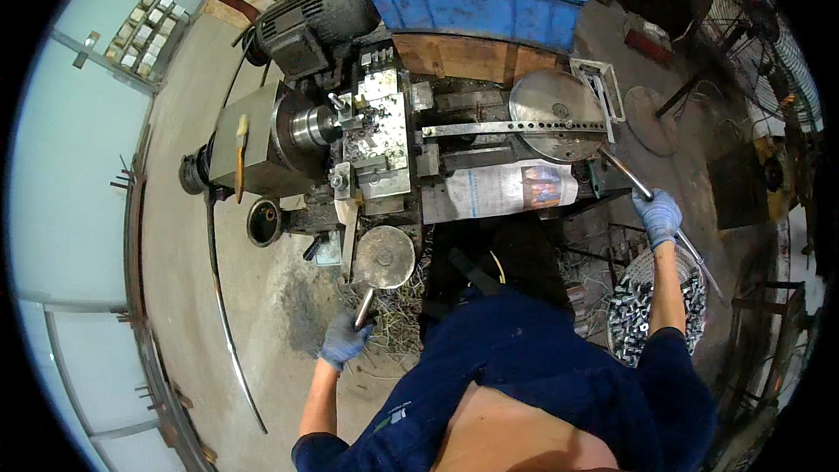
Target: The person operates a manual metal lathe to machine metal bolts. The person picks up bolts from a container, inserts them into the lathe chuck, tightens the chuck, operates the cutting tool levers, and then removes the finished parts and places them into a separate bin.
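My left hand [343, 343], in a blue-grey glove, is closed around the short metal handle [364, 304] of a small round handwheel [384, 259] at the front of a lathe. To the right, my gloved right hand [657, 218] grips a long steel lever [622, 168]. That lever runs up to a large metal disc [546, 92], which a perforated flat bar [476, 129] crosses. Between the chuck [301, 127] on the left and the bar sits the tool slide [384, 135], strewn with metal chips. Whether a workpiece is in the chuck cannot be made out.
A blue bin [476, 9] of small metal parts stands behind the lathe. Beside my right forearm is a basket [657, 297] full of metal pieces. A brush [241, 153] lies on the headstock, and newspaper [498, 190] covers part of the bed. Metal shavings [398, 319] litter the floor.
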The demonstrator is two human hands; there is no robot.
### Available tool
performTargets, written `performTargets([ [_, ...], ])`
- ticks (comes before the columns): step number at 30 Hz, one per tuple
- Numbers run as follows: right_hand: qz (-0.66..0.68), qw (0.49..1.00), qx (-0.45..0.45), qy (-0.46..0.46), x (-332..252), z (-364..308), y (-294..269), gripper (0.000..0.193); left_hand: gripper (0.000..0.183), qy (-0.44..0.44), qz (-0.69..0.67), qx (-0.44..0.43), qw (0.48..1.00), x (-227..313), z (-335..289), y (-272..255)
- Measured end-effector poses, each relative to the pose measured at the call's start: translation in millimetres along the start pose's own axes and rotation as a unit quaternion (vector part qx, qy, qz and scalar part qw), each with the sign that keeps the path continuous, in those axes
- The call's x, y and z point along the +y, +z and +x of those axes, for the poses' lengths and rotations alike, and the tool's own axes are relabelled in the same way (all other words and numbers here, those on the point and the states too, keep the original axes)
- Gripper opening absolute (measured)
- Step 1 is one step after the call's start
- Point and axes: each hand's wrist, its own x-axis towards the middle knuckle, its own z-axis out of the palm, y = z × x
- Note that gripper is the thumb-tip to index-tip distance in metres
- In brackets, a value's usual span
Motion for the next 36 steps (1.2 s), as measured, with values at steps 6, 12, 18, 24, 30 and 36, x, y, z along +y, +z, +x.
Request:
performTargets([
  [6, -0.011, 0.997, 0.067, -0.045, 8, 13, 13, 0.045, 0.030, -0.002, 0.005, 0.001, 1.000, -27, 4, 13],
  [12, -0.118, 0.957, 0.185, -0.187, 19, 115, 26, 0.037, 0.024, 0.009, -0.011, -0.013, 1.000, -21, 5, 9],
  [18, -0.123, 0.969, 0.189, -0.096, -76, 197, 8, 0.063, 0.028, -0.008, 0.007, -0.035, 0.999, -36, 12, 15],
  [24, -0.113, 0.944, 0.210, -0.229, -108, 116, 15, 0.077, 0.042, 0.010, -0.284, -0.098, 0.954, -60, 25, -6],
  [30, 0.115, 0.937, 0.224, -0.242, -54, 41, 71, 0.059, 0.045, -0.137, 0.158, 0.167, 0.963, -140, 121, -52],
  [36, 0.170, 0.952, 0.172, -0.189, -42, 3, 73, 0.038, 0.051, -0.132, 0.234, 0.102, 0.958, -197, 195, -50],
])
